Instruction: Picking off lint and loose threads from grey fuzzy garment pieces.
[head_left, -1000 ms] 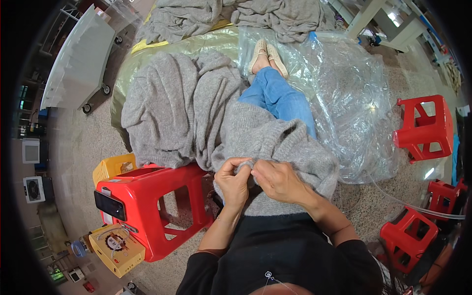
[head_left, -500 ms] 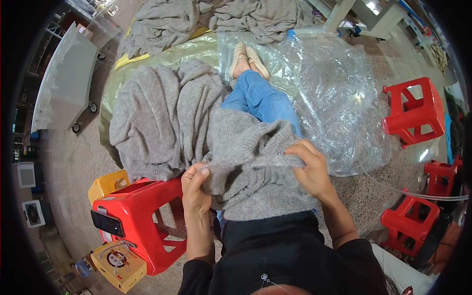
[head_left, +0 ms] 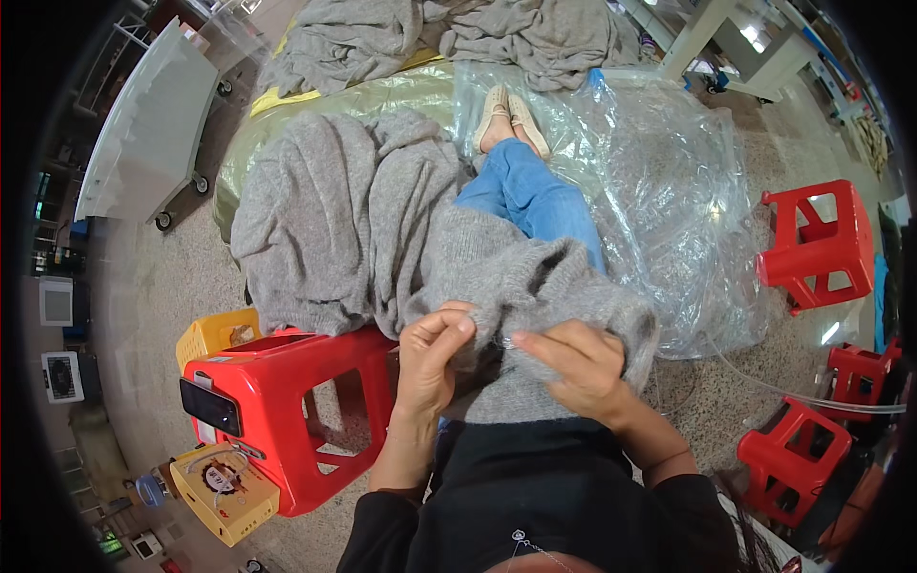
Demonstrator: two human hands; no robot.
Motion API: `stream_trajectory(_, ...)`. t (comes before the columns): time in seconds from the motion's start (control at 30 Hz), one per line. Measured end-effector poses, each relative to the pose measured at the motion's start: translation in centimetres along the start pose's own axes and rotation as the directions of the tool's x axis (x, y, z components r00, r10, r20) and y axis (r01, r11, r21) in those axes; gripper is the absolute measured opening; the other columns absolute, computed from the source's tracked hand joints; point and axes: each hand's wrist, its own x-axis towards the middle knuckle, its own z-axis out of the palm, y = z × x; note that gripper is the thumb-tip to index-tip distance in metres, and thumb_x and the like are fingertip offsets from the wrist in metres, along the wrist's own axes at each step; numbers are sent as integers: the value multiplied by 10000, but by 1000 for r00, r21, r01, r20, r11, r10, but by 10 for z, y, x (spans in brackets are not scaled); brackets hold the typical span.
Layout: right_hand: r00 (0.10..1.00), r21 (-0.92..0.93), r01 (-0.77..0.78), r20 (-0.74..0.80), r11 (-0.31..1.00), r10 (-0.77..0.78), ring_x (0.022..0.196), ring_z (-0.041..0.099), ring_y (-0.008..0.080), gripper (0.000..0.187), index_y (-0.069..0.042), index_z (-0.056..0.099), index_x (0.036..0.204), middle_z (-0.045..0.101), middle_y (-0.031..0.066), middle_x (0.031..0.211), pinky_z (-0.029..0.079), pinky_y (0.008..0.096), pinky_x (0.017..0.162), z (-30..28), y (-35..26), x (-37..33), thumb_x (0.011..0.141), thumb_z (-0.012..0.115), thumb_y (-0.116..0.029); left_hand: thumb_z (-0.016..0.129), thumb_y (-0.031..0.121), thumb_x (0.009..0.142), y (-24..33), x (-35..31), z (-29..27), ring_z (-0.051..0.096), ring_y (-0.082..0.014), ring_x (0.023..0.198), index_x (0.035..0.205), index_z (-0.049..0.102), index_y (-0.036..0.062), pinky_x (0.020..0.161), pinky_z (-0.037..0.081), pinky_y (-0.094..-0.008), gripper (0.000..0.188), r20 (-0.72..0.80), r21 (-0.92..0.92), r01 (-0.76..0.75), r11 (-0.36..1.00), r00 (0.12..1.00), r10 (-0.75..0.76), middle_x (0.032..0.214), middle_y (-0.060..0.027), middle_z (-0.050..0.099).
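Note:
A grey fuzzy knit garment [head_left: 535, 277] lies bunched across my lap, over my blue jeans. My left hand [head_left: 430, 358] is closed in a pinch, thumb against forefinger, on the knit at the garment's near left part. Close to it, my right hand [head_left: 581, 371] is closed too, its forefinger and thumb tips meeting over the middle of the garment. Whatever lies between those right fingertips is too small to make out. A large heap of the same grey knit [head_left: 315, 224] rests against the garment on the left.
At my left stands a red plastic stool [head_left: 287, 382] with a phone [head_left: 210, 408] on it; a yellow box [head_left: 229, 492] and yellow basket [head_left: 220, 329] adjoin it. Clear plastic sheeting [head_left: 669, 201] covers the floor ahead. Another red stool [head_left: 821, 244] stands right, a wheeled cart [head_left: 153, 134] far left.
My hands have drawn together over the garment. The knit strip stretched between them has gone slack, and the right hand has moved left and slightly down. The whole view has shifted a little.

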Motion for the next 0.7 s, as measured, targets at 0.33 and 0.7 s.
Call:
stream_trajectory(0.33,991,-189,112,-57,976,-124,592,570,191,450,-59,677,991,564,44,771,434,309,487,21,-1,2,554,613,27,691,-23,782,2,-12,16,545,-47,698,845,651,-19,647,427,-189,74,-85,79,57,995,995,-50,789,-4,634)
stream_trajectory(0.7,995,-210,100,-1,973,-103,616,578,187,443,-57,671,1009,580,39,789,443,301,500,23,0,3,575,618,11,701,-74,759,-15,-10,10,615,-91,749,899,635,-20,698,500,-210,163,-137,88,-13,996,990,25,832,-47,655)
